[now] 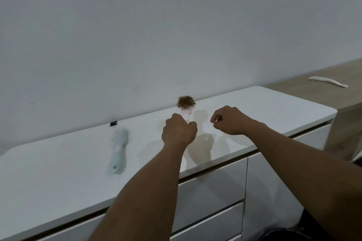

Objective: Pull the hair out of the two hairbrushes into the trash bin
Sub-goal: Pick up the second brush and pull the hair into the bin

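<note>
My left hand [179, 130] is closed around the handle of a pink hairbrush [186, 110], held upright above the white dresser top [264, 107]. A clump of brown hair [185, 101] sits in its bristles at the top. My right hand [229, 120] hovers just right of the brush with fingers curled and fingertips pinched; a small dark bit may be between them, too small to tell. A mint-green hairbrush [118, 147] lies flat on the dresser to the left, bristles up, with little or no hair visible. A dark rim at the bottom right may be the trash bin [293, 233].
A small black clip [113, 123] lies near the wall behind the green brush. White drawers [211, 191] front the dresser below my arms. A wooden desk [313, 84] at the right carries a white object [328, 81].
</note>
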Demonstrator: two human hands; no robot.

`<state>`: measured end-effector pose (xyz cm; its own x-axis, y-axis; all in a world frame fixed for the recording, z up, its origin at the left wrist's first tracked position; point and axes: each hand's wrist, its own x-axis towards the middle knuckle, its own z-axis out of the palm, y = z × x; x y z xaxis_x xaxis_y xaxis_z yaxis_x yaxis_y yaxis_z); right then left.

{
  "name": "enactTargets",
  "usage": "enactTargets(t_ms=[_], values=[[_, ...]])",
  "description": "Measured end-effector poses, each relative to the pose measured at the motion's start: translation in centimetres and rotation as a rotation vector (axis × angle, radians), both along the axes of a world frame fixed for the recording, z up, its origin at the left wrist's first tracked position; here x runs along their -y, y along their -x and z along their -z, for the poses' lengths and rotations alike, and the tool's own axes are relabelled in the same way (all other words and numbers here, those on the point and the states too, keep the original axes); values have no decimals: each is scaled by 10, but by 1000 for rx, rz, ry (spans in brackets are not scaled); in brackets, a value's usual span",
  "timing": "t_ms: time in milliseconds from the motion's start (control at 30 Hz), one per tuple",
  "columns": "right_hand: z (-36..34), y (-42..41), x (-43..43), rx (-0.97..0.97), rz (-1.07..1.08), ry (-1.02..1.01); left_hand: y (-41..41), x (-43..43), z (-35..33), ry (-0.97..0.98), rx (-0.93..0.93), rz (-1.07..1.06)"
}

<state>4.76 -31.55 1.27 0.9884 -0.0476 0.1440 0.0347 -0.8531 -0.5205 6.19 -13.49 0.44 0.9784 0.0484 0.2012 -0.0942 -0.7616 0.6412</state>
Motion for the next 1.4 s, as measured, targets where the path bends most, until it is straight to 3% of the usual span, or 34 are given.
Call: enactTargets(t_ms=[267,433,600,933,1400], values=[[-71,33,-31,173,115,-81,43,-50,-54,136,131,201],[-100,67,-59,211,159,-404,77,-75,-71,219,132,317],[-112,100,-82,313,150,-453,104,-92,-73,262,121,403],[-81,131,-67,325,294,-614,112,-82,-49,307,78,566],[-7,238,55,386,714,-780,149,53,-3,227,-100,936]])
